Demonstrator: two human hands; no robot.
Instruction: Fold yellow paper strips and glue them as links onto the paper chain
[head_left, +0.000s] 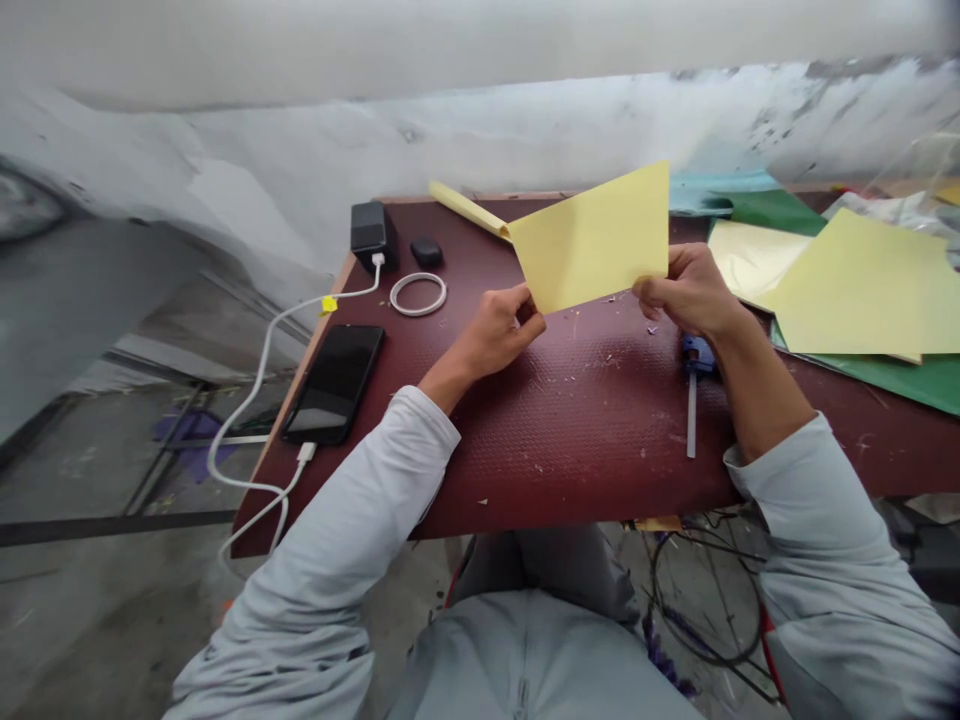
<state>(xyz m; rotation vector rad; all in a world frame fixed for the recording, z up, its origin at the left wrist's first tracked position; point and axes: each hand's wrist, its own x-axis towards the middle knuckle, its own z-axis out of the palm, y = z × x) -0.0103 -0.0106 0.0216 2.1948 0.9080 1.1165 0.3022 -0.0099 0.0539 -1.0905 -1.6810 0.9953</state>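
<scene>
A rectangular sheet of yellow paper (596,235) is held up above the dark red table (555,430), tilted with its right side higher. My left hand (501,332) pinches its lower left corner between thumb and fingers. At the lower right corner, my right hand (688,288) is closed on the same sheet. Behind the sheet's left edge lies a narrow folded strip of yellow paper (471,210). Below my right wrist rests a blue glue gun (697,352) with a whitish glue stick, partly hidden by the arm.
At the left are a black power block (371,232), a small black case (426,251), a white ring (418,295) and a phone (336,383) on a white cable (262,360). More yellow sheets (862,290) lie over green paper (941,385) at the right. A wall stands behind.
</scene>
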